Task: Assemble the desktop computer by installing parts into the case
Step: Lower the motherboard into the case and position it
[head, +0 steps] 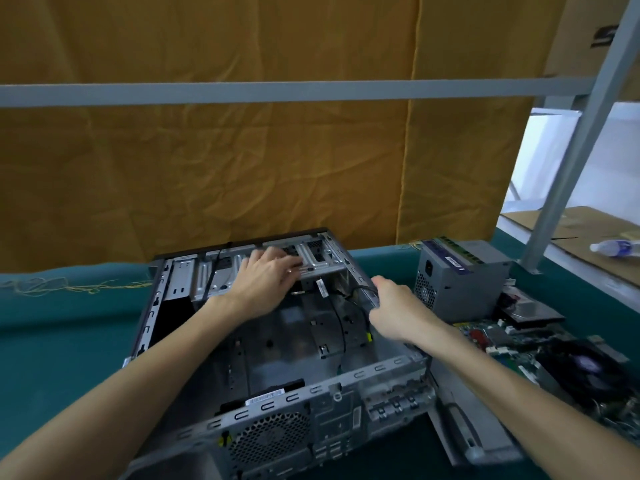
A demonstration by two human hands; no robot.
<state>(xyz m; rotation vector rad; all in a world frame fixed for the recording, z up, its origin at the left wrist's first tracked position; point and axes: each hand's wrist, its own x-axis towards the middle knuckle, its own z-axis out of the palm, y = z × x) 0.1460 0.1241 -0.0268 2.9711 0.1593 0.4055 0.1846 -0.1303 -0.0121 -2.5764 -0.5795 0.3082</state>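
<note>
Gripping black cable (363, 289), right hand (391, 311) (perforated steel case (277, 410)).

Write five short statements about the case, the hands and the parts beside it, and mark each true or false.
1. The computer case lies open on the green table. True.
2. The motherboard is already mounted inside the case. False: it lies on the table to the right of the case.
3. The left hand rests on the metal drive cage at the case's far end. True.
4. The right hand holds a screwdriver. False: it grips the case's right edge by a black cable.
5. The power supply sits inside the case. False: it stands on the table, right of the case.
</note>
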